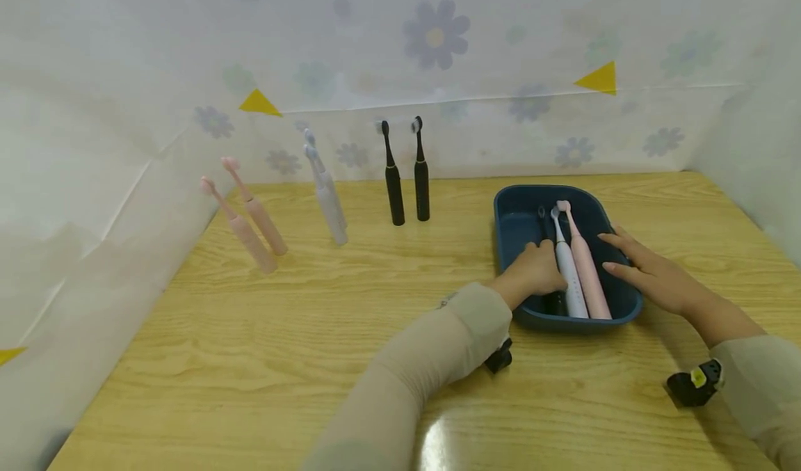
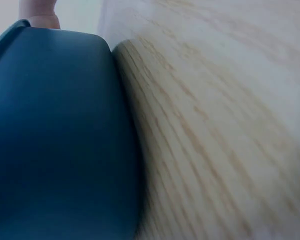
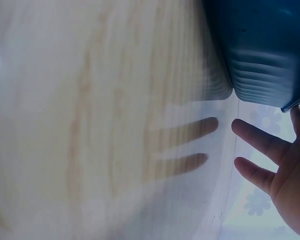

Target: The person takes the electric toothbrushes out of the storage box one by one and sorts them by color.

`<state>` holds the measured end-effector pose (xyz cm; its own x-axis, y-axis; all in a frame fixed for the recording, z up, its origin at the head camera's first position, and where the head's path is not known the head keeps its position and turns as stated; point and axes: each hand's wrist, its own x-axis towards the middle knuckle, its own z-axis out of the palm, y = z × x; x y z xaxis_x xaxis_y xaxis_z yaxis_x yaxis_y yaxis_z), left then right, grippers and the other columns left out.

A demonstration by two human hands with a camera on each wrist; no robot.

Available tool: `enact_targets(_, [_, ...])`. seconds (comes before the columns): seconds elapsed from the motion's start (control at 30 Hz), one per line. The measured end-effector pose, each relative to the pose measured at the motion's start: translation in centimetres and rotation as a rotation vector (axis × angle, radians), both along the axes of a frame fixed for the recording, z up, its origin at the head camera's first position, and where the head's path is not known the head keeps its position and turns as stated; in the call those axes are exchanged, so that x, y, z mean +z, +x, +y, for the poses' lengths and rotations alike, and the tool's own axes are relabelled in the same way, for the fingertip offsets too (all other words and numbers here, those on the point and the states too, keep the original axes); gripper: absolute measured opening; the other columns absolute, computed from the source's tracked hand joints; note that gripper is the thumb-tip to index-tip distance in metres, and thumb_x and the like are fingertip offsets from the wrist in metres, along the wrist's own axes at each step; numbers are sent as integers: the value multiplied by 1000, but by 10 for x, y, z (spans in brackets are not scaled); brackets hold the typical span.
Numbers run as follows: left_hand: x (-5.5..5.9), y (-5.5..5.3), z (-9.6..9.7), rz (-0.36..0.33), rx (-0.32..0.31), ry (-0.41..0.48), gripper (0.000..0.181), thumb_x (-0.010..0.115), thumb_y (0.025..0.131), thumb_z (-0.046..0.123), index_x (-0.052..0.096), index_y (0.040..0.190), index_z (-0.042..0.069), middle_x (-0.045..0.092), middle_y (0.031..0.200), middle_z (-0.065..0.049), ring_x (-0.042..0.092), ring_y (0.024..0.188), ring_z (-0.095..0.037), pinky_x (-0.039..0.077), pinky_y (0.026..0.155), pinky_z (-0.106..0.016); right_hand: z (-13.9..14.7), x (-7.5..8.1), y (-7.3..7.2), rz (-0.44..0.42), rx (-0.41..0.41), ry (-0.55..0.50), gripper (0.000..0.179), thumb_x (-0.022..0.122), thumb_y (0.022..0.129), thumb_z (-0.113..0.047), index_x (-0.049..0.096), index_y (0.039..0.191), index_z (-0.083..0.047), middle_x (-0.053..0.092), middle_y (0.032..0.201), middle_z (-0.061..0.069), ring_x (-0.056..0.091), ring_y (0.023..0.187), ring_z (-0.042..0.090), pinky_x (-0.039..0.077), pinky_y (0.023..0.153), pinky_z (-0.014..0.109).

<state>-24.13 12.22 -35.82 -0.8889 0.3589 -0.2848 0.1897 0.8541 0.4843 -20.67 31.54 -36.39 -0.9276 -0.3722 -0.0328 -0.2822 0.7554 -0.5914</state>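
Note:
A dark blue bin (image 1: pixel 576 326) holds a black electric toothbrush (image 1: pixel 541 215), a white one (image 1: pixel 572 290) and a pink one (image 1: pixel 591 276), lying side by side with their heads toward the back. My left hand (image 1: pixel 532 273) reaches over the bin's left wall and grips the black toothbrush, covering its middle. The left wrist view is mostly bin wall, with part of a hand (image 2: pixel 40 12) at the top. On the opposite side, my right hand (image 1: pixel 657 276) touches the bin's right rim, thumb and finger over it. Its other fingers (image 3: pixel 262 140) are spread and straight outside the wall.
Upright at the table's back left stand two pink toothbrushes (image 1: pixel 253 241), two white ones (image 1: pixel 328 203) and two black ones (image 1: pixel 394 193). Behind the wooden table (image 1: pixel 281 339) hangs a flower-patterned sheet (image 1: pixel 350 53) with yellow triangles. Similar pale sheeting borders both sides.

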Motion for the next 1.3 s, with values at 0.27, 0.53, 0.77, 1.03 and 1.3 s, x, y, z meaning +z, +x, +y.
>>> enact_targets(0.27, [-5,-1,4,-31,-18,-36,61,64,75,30,35,129,30,37,121,2,44,94,-13,40,67,-26,1,-2,-1,-1,11,-22,57,38,93,-25,10,139,-8,-10,141,18,4,120,51,15,80,67])
enact_targets(0.53, [-6,-1,5,-31,-50,-77,61,63,75,29,35,129,34,36,124,3,42,99,-13,40,68,-27,2,-4,0,-1,6,-23,57,39,93,-25,10,139,-8,-9,140,19,5,119,51,15,80,67])
enact_targets(0.77, [-9,-1,7,25,-75,-152,54,64,73,33,43,123,29,43,117,5,43,98,-12,39,72,-25,3,-6,0,-6,2,-16,57,39,93,-25,9,139,-8,-10,141,18,5,119,51,15,80,67])
enact_targets(1.03, [-2,3,8,77,-40,-237,46,62,74,37,49,116,22,43,112,-1,45,85,-13,42,60,-25,3,-4,-1,5,9,-23,57,38,93,-23,9,139,-7,-10,141,18,4,120,50,13,81,67])
enact_targets(1.3, [1,4,3,59,-5,-166,52,64,73,38,45,120,25,41,113,1,47,86,-13,42,61,-25,0,-2,0,-9,1,-38,57,39,93,-24,9,139,-8,-11,141,15,2,121,48,12,82,67])
